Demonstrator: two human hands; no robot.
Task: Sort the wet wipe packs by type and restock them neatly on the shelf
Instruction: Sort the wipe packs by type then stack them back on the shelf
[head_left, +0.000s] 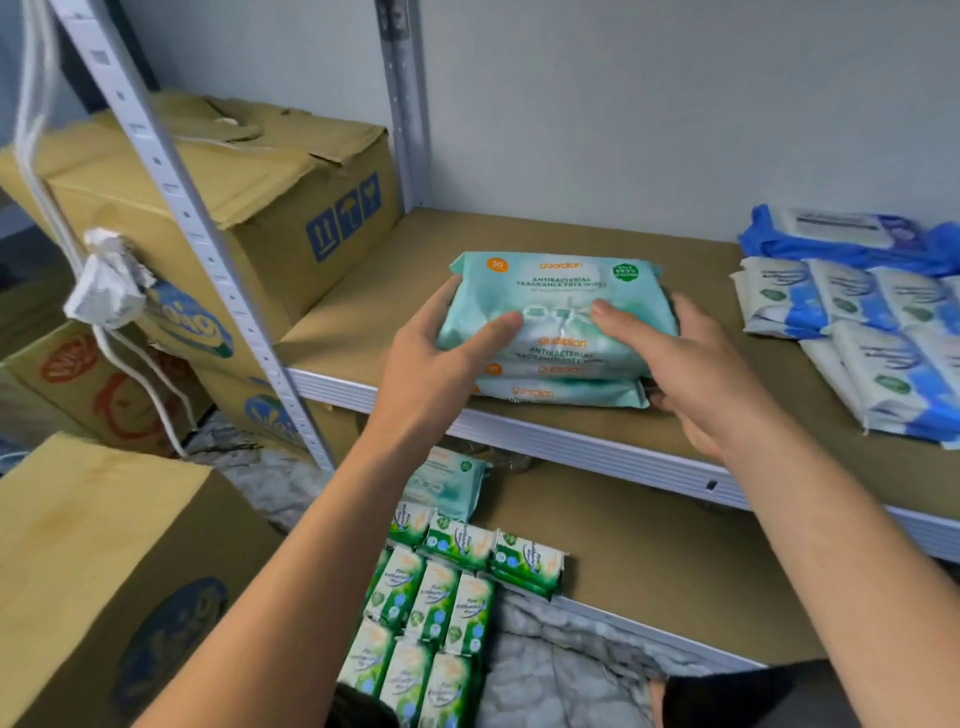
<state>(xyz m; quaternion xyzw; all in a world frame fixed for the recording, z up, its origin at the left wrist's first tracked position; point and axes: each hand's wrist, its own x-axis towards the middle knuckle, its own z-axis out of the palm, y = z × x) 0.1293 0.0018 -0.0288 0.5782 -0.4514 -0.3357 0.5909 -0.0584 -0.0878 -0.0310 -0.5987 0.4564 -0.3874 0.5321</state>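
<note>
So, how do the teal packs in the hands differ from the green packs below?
The teal packs are larger and paler than the green packs. The teal packs are stacked, held by the left hand and right hand; the green packs lie untouched in rows. Both read antibacterial.

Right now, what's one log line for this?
item: stacked teal wipe packs | left hand: grips left end | right hand: grips right end | place: upper shelf, front

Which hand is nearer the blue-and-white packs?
Right. The right hand grips the teal stack on the side facing the blue-and-white packs; the left hand holds its far side.
</note>
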